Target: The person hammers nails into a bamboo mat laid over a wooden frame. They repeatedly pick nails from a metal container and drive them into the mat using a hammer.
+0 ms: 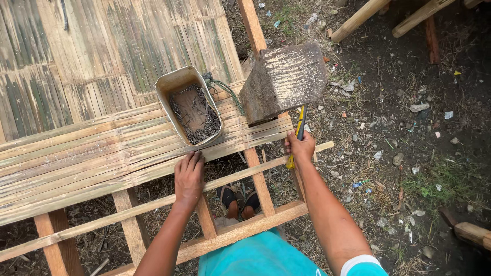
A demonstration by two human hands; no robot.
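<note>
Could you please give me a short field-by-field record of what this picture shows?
Setting: outdoors, wooden frame partly covered with bamboo slats
Left hand: flat on the slats' edge, holding nothing
Right hand: gripping a yellow-and-black tool handle
Container: on the slats, full of nails
Wood block: hides the tool's head
Ground: dirt with litter

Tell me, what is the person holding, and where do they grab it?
The right hand grips a tool by its yellow-and-black handle. The left hand holds nothing; it presses on the bamboo slats.
</note>
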